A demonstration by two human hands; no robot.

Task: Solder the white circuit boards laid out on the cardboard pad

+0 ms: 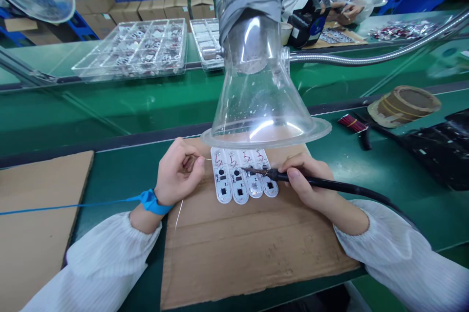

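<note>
The left hand (pixel 179 173), fingers nearly closed, pinched a thin wire (pixel 179 215) beside the white circuit boards (pixel 223 191), which lay on cardboard (pixel 238 253); the right hand (pixel 311 182) closed pen-like around a soldering iron (pixel 274 174). Sound technique called for light, steady tip contact, sparing the red leads (pixel 233 160).

The scene was brightly and evenly lit, with a cool cast and only soft shadows beneath the hands. White glare streaked the clear hood (pixel 264 102), and paler reflections lay on the green tabletop (pixel 340 156). The background looked softer than the centre, and wide-angle distortion stretched the sleeves near the lower corners.
</note>
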